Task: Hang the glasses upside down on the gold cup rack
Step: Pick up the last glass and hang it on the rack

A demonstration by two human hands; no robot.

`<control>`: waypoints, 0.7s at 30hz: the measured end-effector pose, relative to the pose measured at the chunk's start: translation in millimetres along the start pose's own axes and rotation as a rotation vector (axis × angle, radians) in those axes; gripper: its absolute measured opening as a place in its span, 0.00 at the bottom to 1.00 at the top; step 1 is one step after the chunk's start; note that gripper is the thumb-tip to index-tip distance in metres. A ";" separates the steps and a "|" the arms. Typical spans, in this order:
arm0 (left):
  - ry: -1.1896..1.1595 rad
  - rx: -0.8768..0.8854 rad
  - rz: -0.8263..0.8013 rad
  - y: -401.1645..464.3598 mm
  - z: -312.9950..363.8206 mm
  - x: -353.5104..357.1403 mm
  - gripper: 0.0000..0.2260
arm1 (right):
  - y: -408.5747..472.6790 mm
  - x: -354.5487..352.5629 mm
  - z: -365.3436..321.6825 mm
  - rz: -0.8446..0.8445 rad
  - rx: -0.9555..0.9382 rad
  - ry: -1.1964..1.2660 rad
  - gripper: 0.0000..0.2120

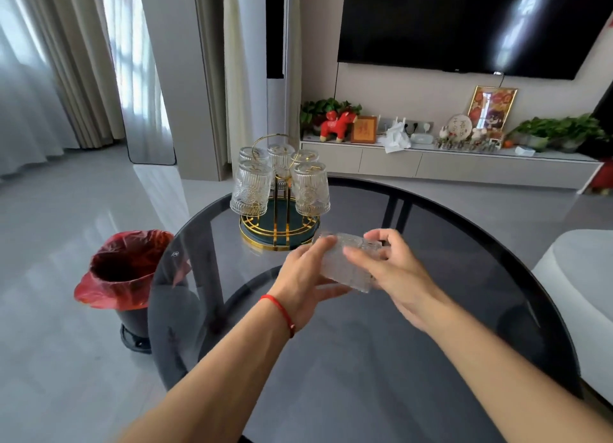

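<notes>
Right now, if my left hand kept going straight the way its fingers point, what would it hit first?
Probably the gold cup rack. The left hand, holding the glass with the right hand, points up and away toward the rack's round base, though depth is hard to judge.

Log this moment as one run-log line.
left hand: holding glass | right hand: holding glass | rack: five glasses hung

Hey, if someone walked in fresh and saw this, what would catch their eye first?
Probably the clear ribbed glass, held sideways between the left hand and right hand above the round dark glass table. Just beyond stands the gold wire cup rack with five matching glasses hanging upside down. To the table's left, a bin with a bright red liner stands out on the floor.
</notes>
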State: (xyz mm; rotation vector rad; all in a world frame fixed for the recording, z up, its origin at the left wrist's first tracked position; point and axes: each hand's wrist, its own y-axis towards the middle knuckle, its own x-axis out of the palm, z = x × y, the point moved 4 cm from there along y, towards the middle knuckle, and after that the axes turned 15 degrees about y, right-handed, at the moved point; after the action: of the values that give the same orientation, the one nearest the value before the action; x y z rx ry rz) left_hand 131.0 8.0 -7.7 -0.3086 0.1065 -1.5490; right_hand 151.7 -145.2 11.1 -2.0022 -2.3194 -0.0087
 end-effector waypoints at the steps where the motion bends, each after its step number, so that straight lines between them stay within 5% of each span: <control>1: 0.023 0.053 0.062 3.7 5.5 -12.4 0.18 | 7.9 11.4 -1.9 -0.059 0.000 -0.103 0.28; 6: 0.139 0.271 0.279 18.5 26.5 -53.3 0.33 | 41.4 59.7 -27.1 -0.274 -0.107 -0.434 0.40; 9: 0.133 0.365 0.317 27.4 38.8 -67.6 0.31 | 60.4 79.9 -45.5 -0.299 -0.209 -0.488 0.42; 12: 0.089 0.382 0.347 37.4 51.7 -81.4 0.20 | 78.8 87.6 -63.9 -0.213 -0.356 -0.491 0.42; 14: 0.115 0.332 0.368 43.3 49.5 -88.2 0.22 | 90.2 90.7 -77.2 -0.111 -0.468 -0.462 0.42; 21: 0.574 0.364 0.482 59.3 27.5 -93.6 0.20 | 120.2 114.2 -100.5 0.079 -0.693 -0.440 0.42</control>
State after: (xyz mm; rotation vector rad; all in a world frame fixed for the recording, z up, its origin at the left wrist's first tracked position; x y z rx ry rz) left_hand 192.9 104.0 -8.7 0.4317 0.3181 -1.1064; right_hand 259.5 -20.3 112.8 -2.6284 -2.7701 -0.4777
